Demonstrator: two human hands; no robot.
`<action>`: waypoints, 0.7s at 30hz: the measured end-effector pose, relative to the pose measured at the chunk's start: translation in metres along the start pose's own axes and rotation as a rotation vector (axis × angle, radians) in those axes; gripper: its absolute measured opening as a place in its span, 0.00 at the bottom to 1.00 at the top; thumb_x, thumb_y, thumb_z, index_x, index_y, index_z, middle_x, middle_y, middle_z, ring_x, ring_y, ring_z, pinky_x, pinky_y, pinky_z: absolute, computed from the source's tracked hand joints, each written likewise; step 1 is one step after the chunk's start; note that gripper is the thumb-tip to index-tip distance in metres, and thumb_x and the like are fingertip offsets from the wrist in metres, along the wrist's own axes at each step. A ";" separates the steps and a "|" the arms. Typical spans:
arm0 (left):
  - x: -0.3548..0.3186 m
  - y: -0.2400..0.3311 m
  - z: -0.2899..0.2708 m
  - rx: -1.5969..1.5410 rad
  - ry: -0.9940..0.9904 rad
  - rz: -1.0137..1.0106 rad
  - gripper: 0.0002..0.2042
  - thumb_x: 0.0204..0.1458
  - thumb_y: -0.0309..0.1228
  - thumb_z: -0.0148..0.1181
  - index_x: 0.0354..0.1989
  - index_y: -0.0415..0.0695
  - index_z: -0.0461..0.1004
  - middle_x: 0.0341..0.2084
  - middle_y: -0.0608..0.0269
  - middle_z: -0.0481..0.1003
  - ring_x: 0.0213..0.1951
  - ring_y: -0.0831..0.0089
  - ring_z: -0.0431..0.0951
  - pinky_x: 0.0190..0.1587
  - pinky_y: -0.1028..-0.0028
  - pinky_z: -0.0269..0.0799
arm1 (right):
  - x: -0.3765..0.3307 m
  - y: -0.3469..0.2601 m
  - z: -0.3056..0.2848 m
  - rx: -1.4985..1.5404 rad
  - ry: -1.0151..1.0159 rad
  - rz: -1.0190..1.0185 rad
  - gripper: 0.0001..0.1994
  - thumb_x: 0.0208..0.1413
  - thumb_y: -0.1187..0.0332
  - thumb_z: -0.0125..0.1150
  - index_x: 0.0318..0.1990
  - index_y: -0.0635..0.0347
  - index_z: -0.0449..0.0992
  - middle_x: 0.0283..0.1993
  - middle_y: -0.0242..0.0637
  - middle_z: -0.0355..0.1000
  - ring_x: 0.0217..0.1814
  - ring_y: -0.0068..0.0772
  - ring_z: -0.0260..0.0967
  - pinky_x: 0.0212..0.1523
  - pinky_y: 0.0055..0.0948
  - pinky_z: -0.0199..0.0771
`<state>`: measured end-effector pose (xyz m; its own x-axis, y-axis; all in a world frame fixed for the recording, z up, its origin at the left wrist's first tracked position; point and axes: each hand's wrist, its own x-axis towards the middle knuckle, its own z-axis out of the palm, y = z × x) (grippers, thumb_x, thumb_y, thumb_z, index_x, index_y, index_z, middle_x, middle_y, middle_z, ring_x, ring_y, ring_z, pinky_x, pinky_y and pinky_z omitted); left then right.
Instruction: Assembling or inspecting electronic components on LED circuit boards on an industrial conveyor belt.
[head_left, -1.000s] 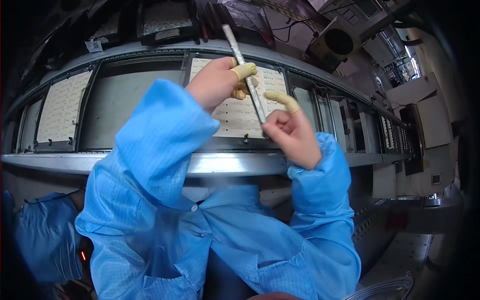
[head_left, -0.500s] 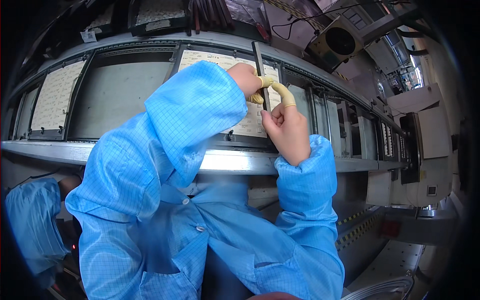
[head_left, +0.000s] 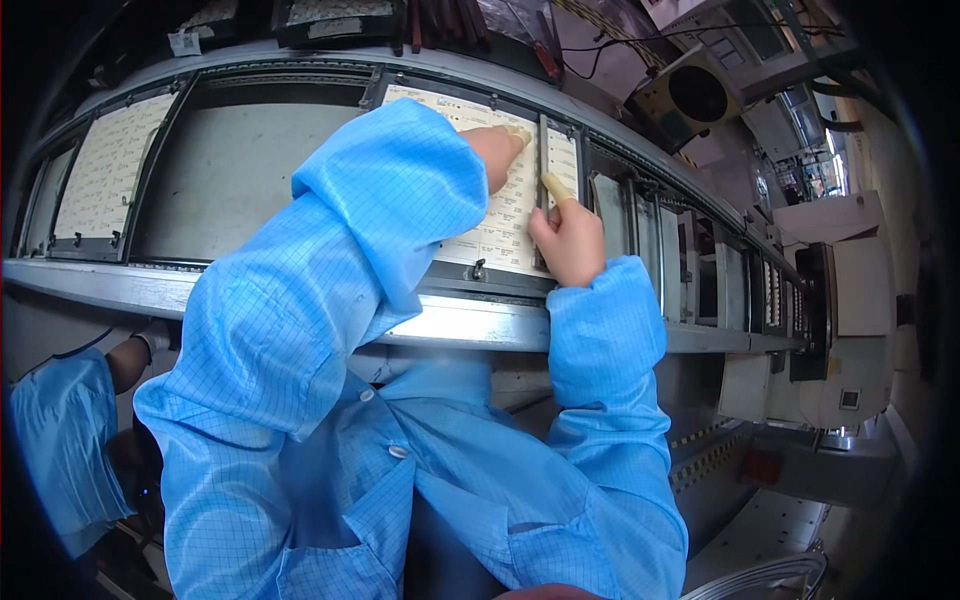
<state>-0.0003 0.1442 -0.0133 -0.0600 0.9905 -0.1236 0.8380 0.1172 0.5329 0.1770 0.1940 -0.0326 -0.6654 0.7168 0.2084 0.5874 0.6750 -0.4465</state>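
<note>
A narrow dark bar (head_left: 543, 155) lies across the right part of a white panel (head_left: 505, 240) covered with rows of small printed marks, which sits in a dark frame. My right hand (head_left: 575, 243) has its thumb and yellow-capped forefinger on the bar's near half, closed about it. To the left of the bar's far end is my left hand (head_left: 490, 158), reaching over the panel with a yellow-capped finger stretched out. Its other fingers are mostly hidden, and nothing shows in it.
The frame rides on a long metal track with a silver front rail (head_left: 470, 322). A second white panel (head_left: 108, 170) sits farther left. Trays (head_left: 335, 22) of small pale pieces stand behind the track. A person's blue sleeve (head_left: 70, 440) shows at lower left.
The bar was tilted between both hands; now it lies straighter on the panel. My left hand has come off it, moving slightly up. My right hand's forefinger has moved down along the bar.
</note>
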 end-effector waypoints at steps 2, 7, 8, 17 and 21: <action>-0.001 0.004 -0.004 0.002 -0.009 0.002 0.29 0.44 0.16 0.44 0.60 0.41 0.54 0.55 0.48 0.61 0.57 0.57 0.61 0.60 0.69 0.55 | -0.002 -0.002 -0.002 0.065 0.013 0.013 0.22 0.45 0.72 0.59 0.52 0.60 0.70 0.15 0.30 0.59 0.17 0.19 0.57 0.22 0.24 0.62; -0.001 0.013 0.000 0.031 0.055 0.093 0.31 0.44 0.17 0.45 0.61 0.44 0.53 0.56 0.49 0.60 0.58 0.57 0.61 0.60 0.68 0.56 | -0.003 -0.005 0.004 0.051 -0.019 0.046 0.22 0.45 0.72 0.59 0.52 0.60 0.70 0.15 0.29 0.59 0.17 0.19 0.56 0.22 0.23 0.62; -0.002 0.014 -0.001 0.034 0.061 0.106 0.29 0.45 0.18 0.46 0.60 0.46 0.56 0.54 0.49 0.62 0.56 0.57 0.63 0.59 0.67 0.58 | -0.002 -0.005 0.004 0.046 -0.012 0.037 0.22 0.45 0.72 0.59 0.52 0.60 0.70 0.15 0.28 0.59 0.17 0.19 0.56 0.22 0.23 0.62; 0.009 0.017 0.000 0.133 -0.090 0.047 0.25 0.48 0.25 0.48 0.58 0.49 0.61 0.52 0.53 0.65 0.54 0.57 0.66 0.56 0.64 0.61 | 0.007 0.002 -0.020 0.108 0.058 0.004 0.18 0.48 0.68 0.61 0.48 0.60 0.71 0.17 0.31 0.64 0.19 0.18 0.60 0.22 0.22 0.62; 0.012 0.018 0.011 0.163 0.035 0.086 0.25 0.49 0.31 0.46 0.60 0.51 0.58 0.57 0.58 0.60 0.56 0.58 0.63 0.59 0.63 0.58 | 0.042 0.022 -0.047 -0.224 0.182 0.175 0.17 0.50 0.59 0.60 0.41 0.61 0.71 0.21 0.38 0.69 0.23 0.28 0.67 0.27 0.27 0.67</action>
<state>0.0200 0.1571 -0.0148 -0.0006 0.9986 -0.0528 0.9174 0.0216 0.3974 0.1835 0.2471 0.0068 -0.4643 0.8309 0.3068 0.7852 0.5464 -0.2915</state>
